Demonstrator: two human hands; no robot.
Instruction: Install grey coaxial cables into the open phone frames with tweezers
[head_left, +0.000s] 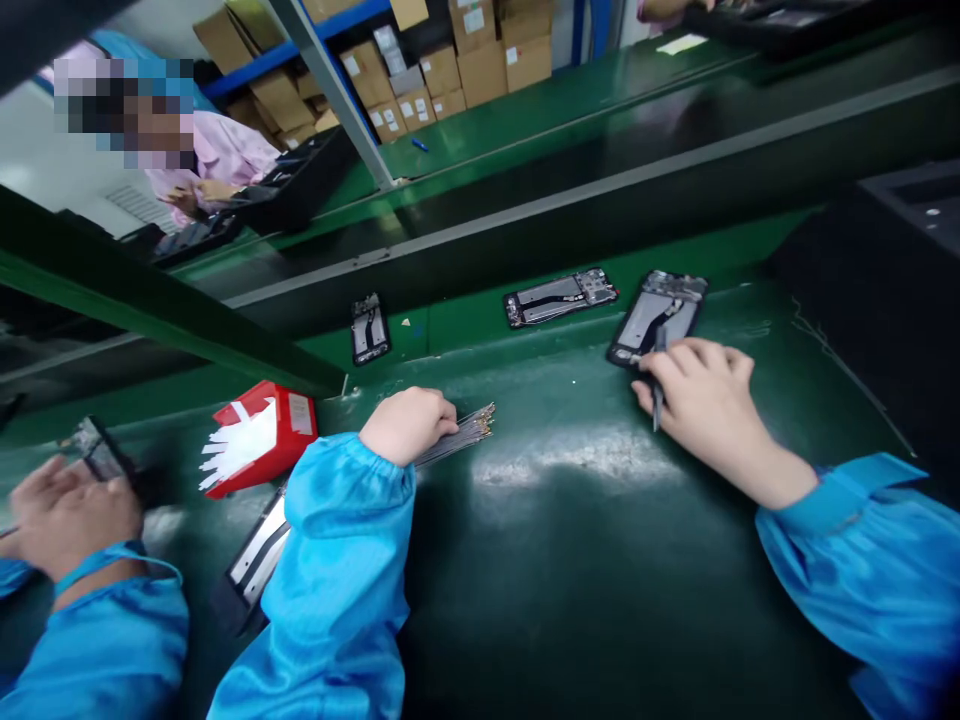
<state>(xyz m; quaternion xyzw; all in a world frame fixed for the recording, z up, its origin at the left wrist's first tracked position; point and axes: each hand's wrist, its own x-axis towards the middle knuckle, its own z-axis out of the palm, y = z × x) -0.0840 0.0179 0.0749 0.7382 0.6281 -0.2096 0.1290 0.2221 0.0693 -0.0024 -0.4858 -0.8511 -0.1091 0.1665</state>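
Note:
My left hand (409, 425) is closed over a bundle of thin grey cables (472, 430), whose gold-coloured ends stick out to the right on the green bench. In my right hand (701, 400) is a slim dark tool, seemingly tweezers (658, 395), pinched between thumb and fingers. Just beyond that hand lies an opened phone (664, 312) with its inner frame and a black ribbon showing; the tool overlaps its lower edge. To its left rests a second opened phone (559, 298), and farther left a third one (370, 330).
Left of my left arm, a red bin (296, 430) holds white strips, with another phone (259, 560) partly under my sleeve. A co-worker's hands (75, 510) handle a phone at far left. A green post (187, 310) and black box (862, 300) flank the bench; another person (217, 150) sits beyond.

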